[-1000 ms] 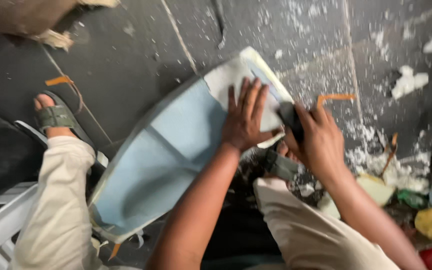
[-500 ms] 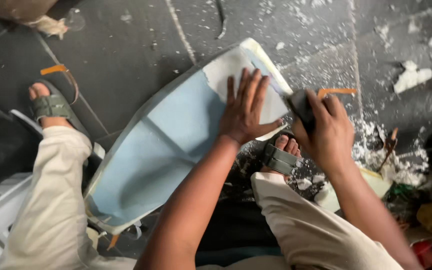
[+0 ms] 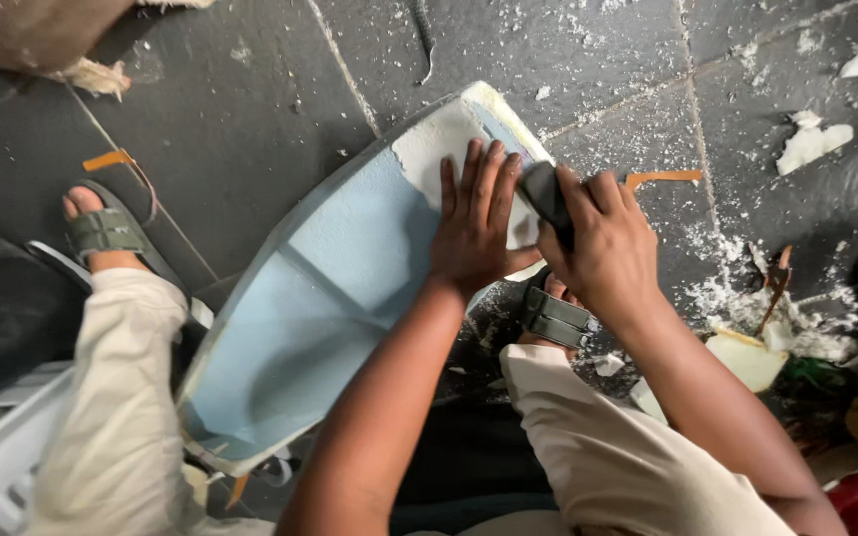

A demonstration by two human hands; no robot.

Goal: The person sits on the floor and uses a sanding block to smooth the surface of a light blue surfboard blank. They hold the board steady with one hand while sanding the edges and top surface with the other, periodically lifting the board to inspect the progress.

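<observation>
No packages, labels, signs or screens were visible on the dark tiled floor. Nothing in view bore a readable surface.

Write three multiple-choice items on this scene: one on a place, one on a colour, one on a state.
1. Where does the left hand rest?
A. flat on the light blue panel
B. on the floor
C. on a knee

2. What colour are the sandals?
A. red
B. white
C. grey-green

3. How is the right hand?
A. open and empty
B. closed around a dark block
C. out of view

Key: 1 A, its fingers spread on the panel's whitened upper end; 2 C, both strapped sandals look grey-green; 3 B, its fingers wrap the block at the panel's edge.
</observation>
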